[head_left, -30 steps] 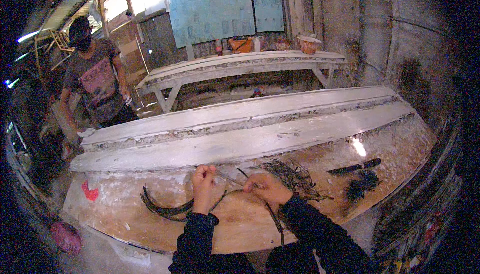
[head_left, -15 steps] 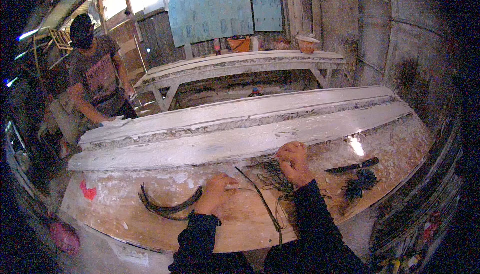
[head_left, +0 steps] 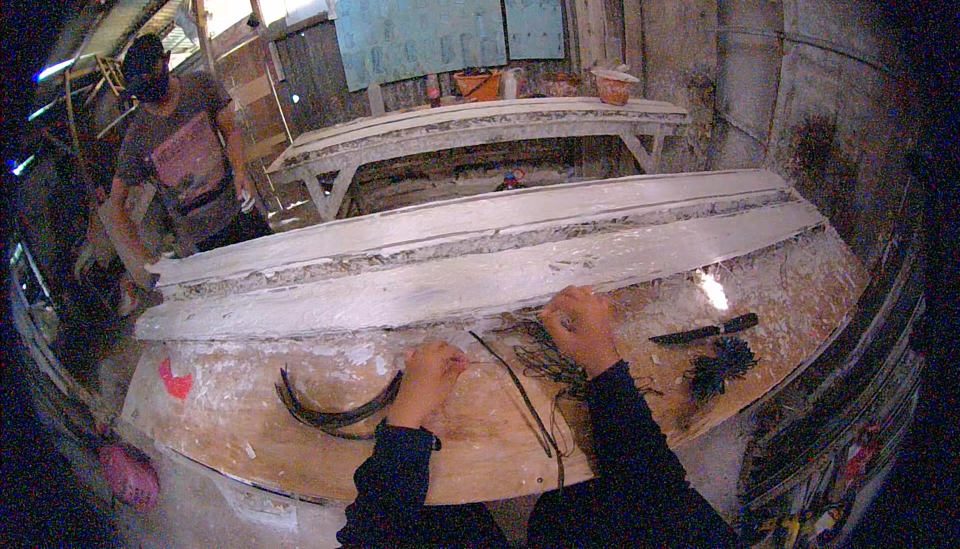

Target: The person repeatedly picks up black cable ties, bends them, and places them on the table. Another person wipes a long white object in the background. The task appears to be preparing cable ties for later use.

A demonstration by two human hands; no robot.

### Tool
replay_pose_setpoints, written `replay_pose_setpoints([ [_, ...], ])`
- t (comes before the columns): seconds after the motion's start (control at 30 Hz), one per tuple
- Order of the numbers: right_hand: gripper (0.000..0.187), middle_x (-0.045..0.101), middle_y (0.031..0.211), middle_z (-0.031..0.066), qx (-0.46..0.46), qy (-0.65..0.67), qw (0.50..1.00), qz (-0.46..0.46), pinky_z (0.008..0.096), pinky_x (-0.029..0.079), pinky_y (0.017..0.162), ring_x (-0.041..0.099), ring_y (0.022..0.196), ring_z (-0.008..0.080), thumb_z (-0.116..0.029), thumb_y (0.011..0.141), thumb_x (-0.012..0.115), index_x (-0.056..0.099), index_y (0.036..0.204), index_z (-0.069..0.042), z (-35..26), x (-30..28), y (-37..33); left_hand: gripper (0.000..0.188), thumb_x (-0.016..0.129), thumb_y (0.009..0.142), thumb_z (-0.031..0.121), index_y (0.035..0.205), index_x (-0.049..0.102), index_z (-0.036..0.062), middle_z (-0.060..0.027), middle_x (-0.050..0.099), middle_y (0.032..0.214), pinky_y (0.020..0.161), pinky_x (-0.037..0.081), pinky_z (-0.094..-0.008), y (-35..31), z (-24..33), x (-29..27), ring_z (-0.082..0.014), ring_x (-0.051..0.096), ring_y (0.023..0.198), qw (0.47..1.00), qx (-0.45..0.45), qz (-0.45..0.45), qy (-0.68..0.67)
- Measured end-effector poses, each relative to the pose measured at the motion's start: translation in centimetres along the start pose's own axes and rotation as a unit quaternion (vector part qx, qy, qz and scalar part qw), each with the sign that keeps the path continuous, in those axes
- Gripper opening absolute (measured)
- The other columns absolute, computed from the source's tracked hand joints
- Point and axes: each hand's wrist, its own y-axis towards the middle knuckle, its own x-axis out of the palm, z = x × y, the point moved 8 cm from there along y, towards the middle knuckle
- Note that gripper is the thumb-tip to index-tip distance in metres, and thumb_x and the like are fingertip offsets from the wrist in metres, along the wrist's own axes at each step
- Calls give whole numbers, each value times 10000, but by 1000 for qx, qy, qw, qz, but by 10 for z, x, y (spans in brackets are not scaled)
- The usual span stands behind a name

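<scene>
My left hand [head_left: 428,379] is closed in a pinch above the wooden board; whatever its fingertips hold is too small to make out. To its left lies a curved bundle of dark strips [head_left: 340,414]. My right hand [head_left: 582,329] is also closed, fingertips together, over a loose tangle of thin dark cord [head_left: 545,361], and I cannot make out what is in its grip. Between the hands a long dark strip [head_left: 520,389] runs toward the board's near edge. Right of my right hand lie a dark knife [head_left: 705,332] and a bunched clump of dark cord [head_left: 722,367].
Long white-coated planks [head_left: 440,294] cross the board's far side. A person [head_left: 185,154] stands at the far left. Behind is a white bench [head_left: 480,129] bearing an orange tub [head_left: 478,86] and a bowl [head_left: 613,89]. A red scrap [head_left: 176,381] lies at the board's left.
My right hand has moved slightly left and down. The thin strand that stuck out from my left fingertips no longer shows. The person at the left has straightened and drawn a hand off the planks.
</scene>
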Motion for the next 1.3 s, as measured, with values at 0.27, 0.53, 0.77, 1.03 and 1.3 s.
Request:
replay_pose_setpoints([
  [0.27,400,609,912,47,58,392,836,-380,282,415,811,542,869,141,-314,849,537,529,1120,-20,-26,93,-40,96,621,737,123,777,601,37,-104,606,745,668,434,-359,2,-4,-18,-247,579,648,988,-72,99,-98],
  [0.53,225,542,732,4,140,479,777,-384,227,421,658,508,680,89,-252,873,511,548,865,-30,-22,99,-47,78,614,749,86,800,605,28,-109,610,723,594,454,-318,-1,-4,-37,-213,587,637,971,-73,190,-123],
  [0.77,235,489,645,-29,220,547,779,-211,206,363,520,432,537,60,-279,870,512,525,761,-71,13,71,-26,92,622,746,82,813,612,21,-102,617,743,613,456,-309,-3,-15,-38,-215,583,644,964,-93,205,-142],
  [1.03,308,343,514,-39,263,647,712,-77,215,285,474,349,495,84,-353,877,473,464,682,-114,18,42,-15,102,610,760,100,822,616,19,-103,617,760,623,458,-300,-5,-28,-40,-203,585,683,948,-114,228,-189],
  [1.3,277,321,519,-39,218,721,658,-12,230,293,507,324,511,88,-317,890,454,450,706,-110,19,30,-7,98,618,745,99,796,625,15,-115,615,752,616,461,-302,-7,-28,-48,-220,586,671,959,-119,225,-126],
])
